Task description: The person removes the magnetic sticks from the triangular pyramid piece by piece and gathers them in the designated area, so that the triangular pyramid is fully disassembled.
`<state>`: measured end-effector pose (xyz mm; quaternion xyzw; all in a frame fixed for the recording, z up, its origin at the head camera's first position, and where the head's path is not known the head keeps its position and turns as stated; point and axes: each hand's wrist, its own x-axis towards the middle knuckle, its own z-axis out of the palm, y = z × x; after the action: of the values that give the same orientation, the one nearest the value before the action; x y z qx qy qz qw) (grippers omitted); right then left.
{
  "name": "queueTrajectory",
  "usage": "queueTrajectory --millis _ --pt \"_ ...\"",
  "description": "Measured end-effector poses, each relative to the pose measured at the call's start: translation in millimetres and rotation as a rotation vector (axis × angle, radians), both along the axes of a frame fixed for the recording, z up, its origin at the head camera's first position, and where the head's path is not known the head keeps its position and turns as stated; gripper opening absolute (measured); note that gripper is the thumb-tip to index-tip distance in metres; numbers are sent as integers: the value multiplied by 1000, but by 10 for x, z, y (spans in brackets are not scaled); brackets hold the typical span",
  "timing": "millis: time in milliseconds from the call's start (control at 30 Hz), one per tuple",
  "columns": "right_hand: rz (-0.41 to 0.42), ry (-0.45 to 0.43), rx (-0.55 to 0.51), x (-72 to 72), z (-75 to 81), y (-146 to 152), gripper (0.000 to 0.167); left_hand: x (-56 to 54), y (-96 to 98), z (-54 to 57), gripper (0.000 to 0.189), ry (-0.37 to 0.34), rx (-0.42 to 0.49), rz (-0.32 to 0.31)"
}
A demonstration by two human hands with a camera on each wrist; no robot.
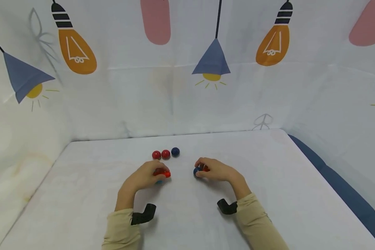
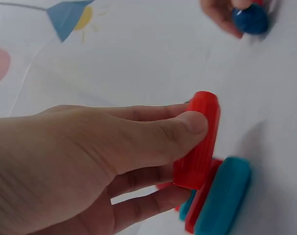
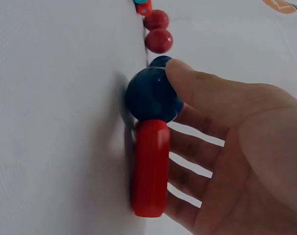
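Observation:
My left hand (image 1: 147, 174) pinches a red ridged rod (image 2: 199, 139) between thumb and fingers, tilted in the left wrist view. Right below it lie a teal rod (image 2: 225, 198) and another red rod (image 2: 204, 203), side by side and partly hidden by the hand. To the right, my right hand (image 1: 218, 170) grips a glossy dark blue ball (image 3: 150, 95), the thumb on its side and the fingers behind it. A red rod (image 3: 151, 169) adjoins this ball end-on and lies along the fingers, low over the white table.
Behind the hands, two red balls (image 1: 156, 155) (image 1: 166, 154) and a dark blue ball (image 1: 175, 151) stand in a row on the white table (image 1: 97, 194). A printed white curtain (image 1: 137, 100) hangs along the table's back edge. Black mounts (image 1: 143, 214) stick out from the wrists.

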<state>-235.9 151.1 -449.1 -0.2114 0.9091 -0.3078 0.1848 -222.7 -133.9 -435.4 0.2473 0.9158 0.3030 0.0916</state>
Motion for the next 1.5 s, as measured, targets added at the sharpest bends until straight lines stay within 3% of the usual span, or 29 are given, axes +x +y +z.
queueTrajectory --millis 200,400,600,767,867,1033,1167,1400,1500 --pt "-18 -36 0 -14 -2 165 40 -3 -197 7 13 -102 -19 4" --pt "20 -13 19 -37 13 265 22 -48 -248 -16 9 -160 36 -62" --pt "60 -38 12 -54 1 193 15 -61 -301 -10 3 -175 9 -15" --pt "39 -22 46 -53 20 179 15 -65 -337 13 4 -180 19 16" --pt "39 -32 42 -55 28 179 15 -41 -352 22 10 -244 4 52" --pt "46 -47 28 -49 11 183 16 6 -313 -12 16 -330 -30 15" --pt "65 -32 27 -43 2 189 16 -10 -305 -57 10 -323 -14 -24" --pt "79 -27 25 -35 6 110 16 -72 -406 -125 11 -225 -15 29" --pt "76 -32 26 -26 -7 83 16 -89 -428 -152 11 -214 -11 18"
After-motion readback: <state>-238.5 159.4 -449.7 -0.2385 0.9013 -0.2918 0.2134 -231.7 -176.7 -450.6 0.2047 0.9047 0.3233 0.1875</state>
